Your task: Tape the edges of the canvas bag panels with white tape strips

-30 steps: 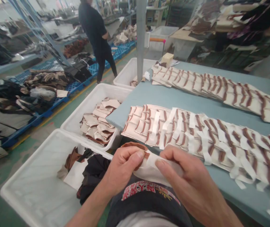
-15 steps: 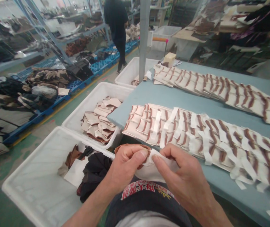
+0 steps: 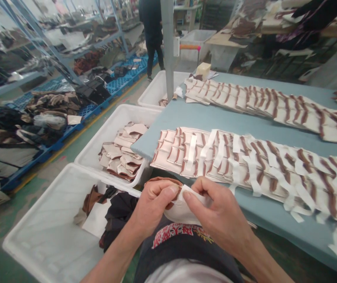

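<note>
Between my two hands, just in front of my body, is a cream fabric piece (image 3: 180, 214) with a brown edge. My left hand (image 3: 156, 200) pinches its brown edge between thumb and fingers. Close beside it, my right hand (image 3: 215, 208) is closed on the white part of the same piece, thumb on top. The fingertips of both hands nearly meet. Past my hands, on the blue-green table (image 3: 156, 122), lies an overlapping row of cream pieces with brown edges (image 3: 168, 153), with white strips (image 3: 191, 152) across many of them.
A second row of cream pieces (image 3: 239, 96) runs along the table's far side. White bins (image 3: 82, 169) holding fabric pieces stand at the left. A metal post (image 3: 168, 51) rises by the table corner. Beyond it a person (image 3: 151, 35) stands near blue pallets (image 3: 97, 110).
The view has shifted slightly, and the person in the background has moved farther off. My hands keep their pinch on the fabric piece with barely any change.
</note>
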Demonstrator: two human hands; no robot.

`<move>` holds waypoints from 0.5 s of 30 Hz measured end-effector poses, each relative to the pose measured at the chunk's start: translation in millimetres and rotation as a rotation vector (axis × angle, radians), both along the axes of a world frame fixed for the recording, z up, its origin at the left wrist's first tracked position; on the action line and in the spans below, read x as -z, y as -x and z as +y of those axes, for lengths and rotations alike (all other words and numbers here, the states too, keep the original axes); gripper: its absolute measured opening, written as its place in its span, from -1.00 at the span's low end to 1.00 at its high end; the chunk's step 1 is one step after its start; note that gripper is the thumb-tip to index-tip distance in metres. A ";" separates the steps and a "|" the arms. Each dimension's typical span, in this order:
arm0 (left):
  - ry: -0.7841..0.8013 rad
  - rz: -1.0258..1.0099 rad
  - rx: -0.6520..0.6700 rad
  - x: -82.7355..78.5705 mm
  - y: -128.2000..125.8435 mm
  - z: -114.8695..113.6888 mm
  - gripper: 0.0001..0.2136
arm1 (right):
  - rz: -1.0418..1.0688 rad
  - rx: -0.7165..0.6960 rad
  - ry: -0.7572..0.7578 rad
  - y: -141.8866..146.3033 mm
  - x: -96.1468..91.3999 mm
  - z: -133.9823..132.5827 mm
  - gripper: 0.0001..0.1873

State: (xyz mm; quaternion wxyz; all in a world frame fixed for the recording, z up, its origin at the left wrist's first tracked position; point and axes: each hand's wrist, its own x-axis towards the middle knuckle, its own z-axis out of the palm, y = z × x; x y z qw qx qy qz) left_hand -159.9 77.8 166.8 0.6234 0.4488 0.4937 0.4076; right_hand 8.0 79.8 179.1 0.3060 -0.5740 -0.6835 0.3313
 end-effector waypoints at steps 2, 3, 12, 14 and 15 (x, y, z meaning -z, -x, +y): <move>0.009 0.015 -0.010 2.1 0.2 -0.4 -0.66 | 0.018 -0.019 0.051 -0.1 0.8 0.9 -0.70; 0.019 0.021 -0.014 3.4 0.3 -0.9 -0.67 | 0.022 -0.021 0.071 -0.1 1.5 1.4 -0.70; 0.003 -0.045 0.002 7.7 3.4 -6.0 -0.65 | 0.058 -0.013 0.115 0.9 6.8 2.2 -0.69; -0.015 -0.043 0.025 3.3 2.5 -5.4 -0.72 | 0.057 -0.006 0.116 1.1 7.4 2.4 -0.69; -0.015 -0.019 0.026 0.6 1.4 -5.2 -0.75 | 0.056 -0.002 0.119 1.2 7.9 2.6 -0.69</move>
